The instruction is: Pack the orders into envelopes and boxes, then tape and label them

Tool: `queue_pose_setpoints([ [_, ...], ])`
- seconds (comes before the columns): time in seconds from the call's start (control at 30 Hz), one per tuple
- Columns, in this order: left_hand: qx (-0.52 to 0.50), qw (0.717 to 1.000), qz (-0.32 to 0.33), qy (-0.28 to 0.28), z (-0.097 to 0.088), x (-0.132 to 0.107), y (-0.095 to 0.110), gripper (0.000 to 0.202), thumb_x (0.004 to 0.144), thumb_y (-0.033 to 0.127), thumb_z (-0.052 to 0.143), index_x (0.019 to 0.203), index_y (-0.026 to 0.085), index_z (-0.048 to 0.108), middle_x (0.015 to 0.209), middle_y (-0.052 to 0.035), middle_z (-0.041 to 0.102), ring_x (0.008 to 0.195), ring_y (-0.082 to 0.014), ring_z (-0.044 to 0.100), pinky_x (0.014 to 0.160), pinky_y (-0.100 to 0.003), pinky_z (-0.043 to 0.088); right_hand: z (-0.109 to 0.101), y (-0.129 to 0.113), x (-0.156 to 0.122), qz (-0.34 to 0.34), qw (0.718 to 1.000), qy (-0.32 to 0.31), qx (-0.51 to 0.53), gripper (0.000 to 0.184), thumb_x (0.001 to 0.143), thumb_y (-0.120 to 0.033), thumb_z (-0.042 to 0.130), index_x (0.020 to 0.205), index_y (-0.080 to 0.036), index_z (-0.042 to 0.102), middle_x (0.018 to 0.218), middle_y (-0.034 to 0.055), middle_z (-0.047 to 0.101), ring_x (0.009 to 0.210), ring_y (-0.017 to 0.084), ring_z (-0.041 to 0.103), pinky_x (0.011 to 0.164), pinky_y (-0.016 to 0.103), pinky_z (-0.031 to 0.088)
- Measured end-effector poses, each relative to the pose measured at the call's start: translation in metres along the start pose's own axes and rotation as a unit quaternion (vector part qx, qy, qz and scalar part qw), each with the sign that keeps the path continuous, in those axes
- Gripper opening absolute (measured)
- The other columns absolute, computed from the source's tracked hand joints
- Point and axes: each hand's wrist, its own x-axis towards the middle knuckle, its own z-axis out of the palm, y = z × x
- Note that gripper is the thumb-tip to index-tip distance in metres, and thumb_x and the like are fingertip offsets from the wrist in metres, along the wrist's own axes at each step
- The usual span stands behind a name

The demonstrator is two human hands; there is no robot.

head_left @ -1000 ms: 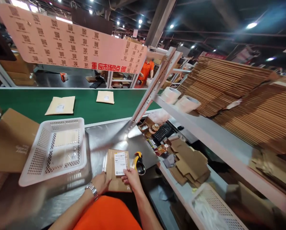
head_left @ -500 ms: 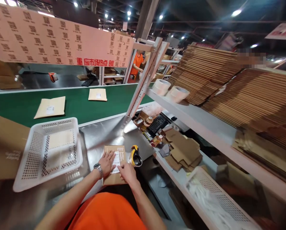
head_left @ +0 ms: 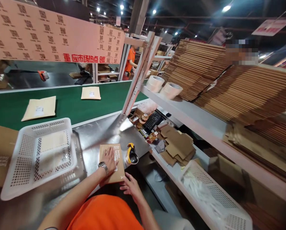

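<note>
A small brown cardboard box [head_left: 120,171] with white print lies on the metal table. My left hand [head_left: 109,161], with a watch at its wrist, rests flat on top of it, fingers stretched out, and covers most of a white label. At the box's near right corner is my right hand [head_left: 131,186], its fingers apart; the fingertips are close to the edge, and whether they touch it I cannot tell. Just right of the box stands a yellow and black tape dispenser [head_left: 131,155].
Left of the box sits a white perforated basket [head_left: 13,179] with a flat packet inside. Envelopes [head_left: 41,110] lie on the green conveyor [head_left: 68,103] beyond. A shelf [head_left: 205,124] on the right bears tape rolls [head_left: 154,83] and stacked cardboard [head_left: 193,67]. A co-worker [head_left: 131,60] stands far back.
My right hand has come off the label and moved to the box's near right corner, its fingers spreading. My left hand has slid across the label. The view has shifted slightly right.
</note>
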Motion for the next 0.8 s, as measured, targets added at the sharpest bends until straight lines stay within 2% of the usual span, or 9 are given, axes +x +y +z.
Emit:
queue_pose_setpoints([
  [0.13, -0.023, 0.996, 0.07, -0.043, 0.029, -0.027, 0.019, 0.093, 0.105, 0.057, 0.048, 0.175, 0.0, 0.026, 0.186, -0.0263, 0.011, 0.174, -0.0431, 0.009, 0.141, -0.065, 0.015, 0.004, 0.008, 0.006, -0.013, 0.999, -0.005, 0.051, 0.109, 0.068, -0.073, 0.095, 0.15, -0.014, 0.053, 0.089, 0.012, 0.085, 0.076, 0.027, 0.084, 0.056, 0.026, 0.057],
  [0.23, -0.053, 0.983, 0.153, -0.086, 0.04, -0.053, 0.019, 0.099, 0.104, 0.063, 0.049, 0.177, 0.003, 0.02, 0.186, -0.0253, 0.006, 0.174, -0.0424, 0.006, 0.141, -0.065, 0.016, 0.006, 0.013, 0.007, -0.018, 0.996, 0.001, 0.093, 0.106, 0.065, -0.073, 0.097, 0.145, -0.016, 0.057, 0.091, 0.0112, 0.086, 0.072, 0.024, 0.082, 0.058, 0.028, 0.06],
  [0.3, -0.084, 0.967, 0.211, -0.114, 0.037, -0.067, 0.009, 0.097, 0.104, 0.062, 0.053, 0.177, 0.007, 0.023, 0.185, -0.0241, 0.012, 0.174, -0.0413, 0.012, 0.14, -0.063, 0.02, 0.008, 0.014, 0.006, -0.007, 0.993, 0.0, 0.119, 0.108, 0.063, -0.074, 0.098, 0.145, -0.017, 0.057, 0.088, 0.0102, 0.085, 0.069, 0.023, 0.08, 0.061, 0.029, 0.06],
  [0.37, -0.123, 0.949, 0.257, -0.136, 0.025, -0.078, -0.004, 0.088, 0.104, 0.056, 0.057, 0.175, 0.01, 0.033, 0.183, -0.0226, 0.024, 0.172, -0.04, 0.022, 0.139, -0.062, 0.025, 0.01, 0.013, 0.003, 0.01, 0.991, -0.001, 0.134, 0.112, 0.06, -0.076, 0.099, 0.145, -0.016, 0.056, 0.086, 0.0113, 0.086, 0.071, 0.024, 0.08, 0.063, 0.03, 0.06],
  [0.47, -0.19, 0.931, 0.283, -0.132, 0.002, -0.096, -0.023, 0.067, 0.106, 0.044, 0.055, 0.166, 0.015, 0.051, 0.176, -0.0192, 0.045, 0.167, -0.0364, 0.039, 0.137, -0.059, 0.033, 0.011, 0.012, -0.002, 0.028, 0.989, -0.007, 0.144, 0.112, 0.06, -0.077, 0.098, 0.142, -0.014, 0.056, 0.093, 0.0151, 0.087, 0.077, 0.026, 0.082, 0.067, 0.03, 0.061],
  [0.53, -0.24, 0.932, 0.255, -0.097, -0.011, -0.112, -0.032, 0.054, 0.109, 0.042, 0.05, 0.155, 0.019, 0.064, 0.165, -0.0168, 0.062, 0.159, -0.0323, 0.052, 0.134, -0.053, 0.041, 0.01, 0.014, -0.002, 0.047, 0.987, -0.008, 0.15, 0.106, 0.061, -0.077, 0.097, 0.138, -0.015, 0.06, 0.095, 0.0154, 0.088, 0.081, 0.026, 0.083, 0.07, 0.03, 0.061],
  [0.6, -0.292, 0.938, 0.181, -0.047, -0.018, -0.131, -0.038, 0.049, 0.111, 0.047, 0.043, 0.139, 0.023, 0.076, 0.144, -0.0144, 0.078, 0.142, -0.0283, 0.068, 0.125, -0.046, 0.051, 0.007, 0.019, 0.001, 0.078, 0.984, -0.01, 0.161, 0.098, 0.06, -0.078, 0.097, 0.128, -0.016, 0.066, 0.097, 0.0158, 0.088, 0.089, 0.029, 0.085, 0.074, 0.032, 0.063],
  [0.7, -0.364, 0.931, 0.004, 0.006, -0.021, -0.161, -0.048, 0.059, 0.112, 0.061, 0.036, 0.118, 0.025, 0.083, 0.117, -0.0114, 0.086, 0.113, -0.0254, 0.079, 0.108, -0.038, 0.061, 0.003, 0.025, 0.009, 0.153, 0.97, -0.037, 0.183, 0.085, 0.049, -0.075, 0.1, 0.107, -0.019, 0.071, 0.102, 0.0182, 0.088, 0.102, 0.034, 0.086, 0.083, 0.036, 0.067],
  [0.8, -0.431, 0.882, -0.188, 0.032, -0.019, -0.189, -0.067, 0.072, 0.104, 0.079, 0.037, 0.109, 0.024, 0.083, 0.11, -0.0107, 0.087, 0.107, -0.028, 0.079, 0.099, -0.037, 0.062, 0.004, 0.03, 0.018, 0.217, 0.955, -0.068, 0.189, 0.079, 0.039, -0.067, 0.103, 0.092, -0.025, 0.064, 0.102, 0.0195, 0.088, 0.11, 0.038, 0.085, 0.094, 0.042, 0.07],
])
